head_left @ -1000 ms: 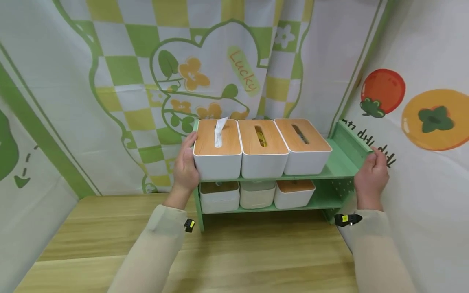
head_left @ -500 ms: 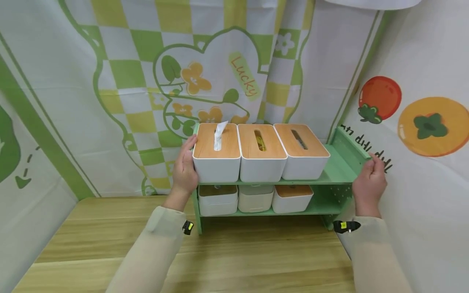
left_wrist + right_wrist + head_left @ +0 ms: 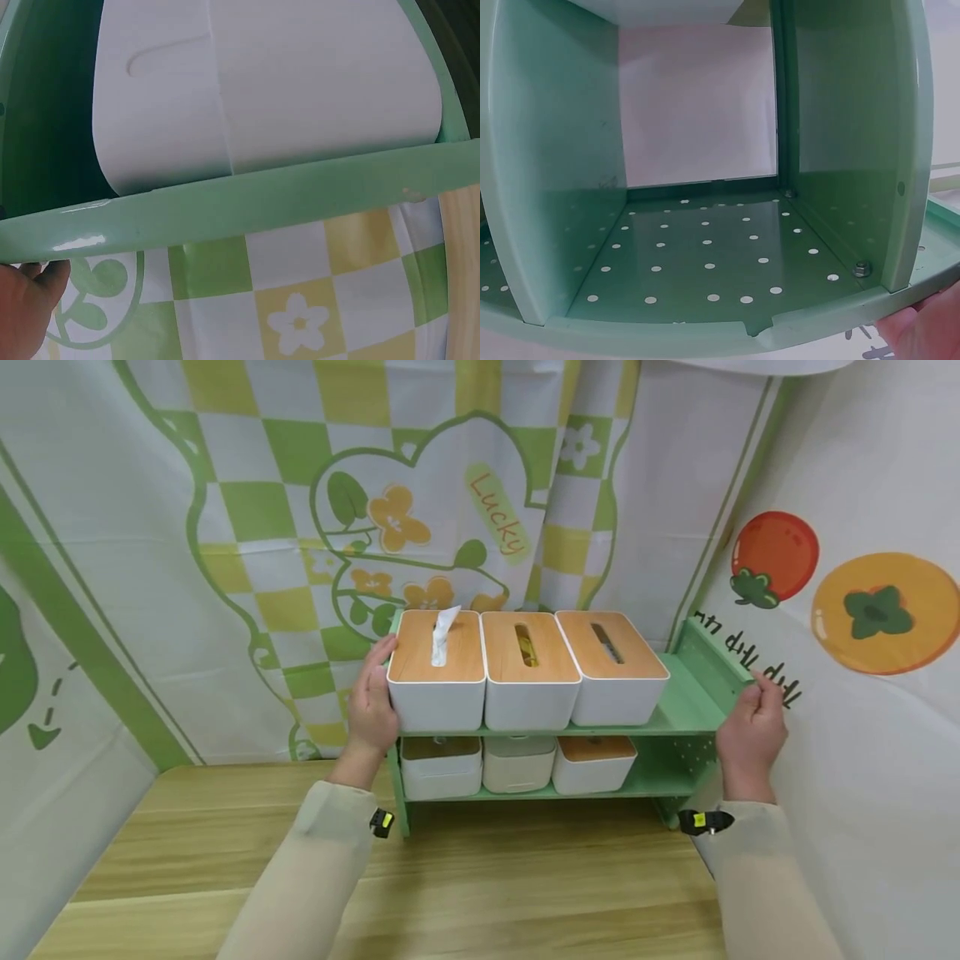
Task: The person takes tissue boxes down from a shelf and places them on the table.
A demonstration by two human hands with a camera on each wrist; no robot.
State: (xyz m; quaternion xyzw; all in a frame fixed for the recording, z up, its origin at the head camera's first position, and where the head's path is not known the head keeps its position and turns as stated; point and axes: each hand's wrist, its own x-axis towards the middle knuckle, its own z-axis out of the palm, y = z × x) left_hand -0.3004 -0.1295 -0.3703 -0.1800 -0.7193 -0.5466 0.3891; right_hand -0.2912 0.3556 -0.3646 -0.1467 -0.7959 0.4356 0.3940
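A green two-tier shelf (image 3: 697, 697) stands on the wooden table against the back curtain. My left hand (image 3: 372, 706) holds its left end panel, fingers along the outside. At the other end, my right hand (image 3: 752, 735) grips the upper edge of the right end panel. Three white tissue boxes with wood-look lids line the upper tier: the left box (image 3: 437, 706) with a tissue sticking out, the middle box (image 3: 531, 706) and the right box (image 3: 621, 702). In the left wrist view, fingertips (image 3: 52, 277) meet the panel's edge. Fingers (image 3: 930, 330) also touch the panel's rim in the right wrist view.
On the lower tier sit a white box (image 3: 442, 777), a cream box (image 3: 519, 770) and a wood-lidded white box (image 3: 594, 774). A printed side wall (image 3: 862, 760) stands close to my right hand. The wooden table (image 3: 480, 893) extends left and forward.
The shelf, with its boxes and both hands on it, has shifted slightly left. The head view has tilted a little. Both hands keep their hold on the end panels.
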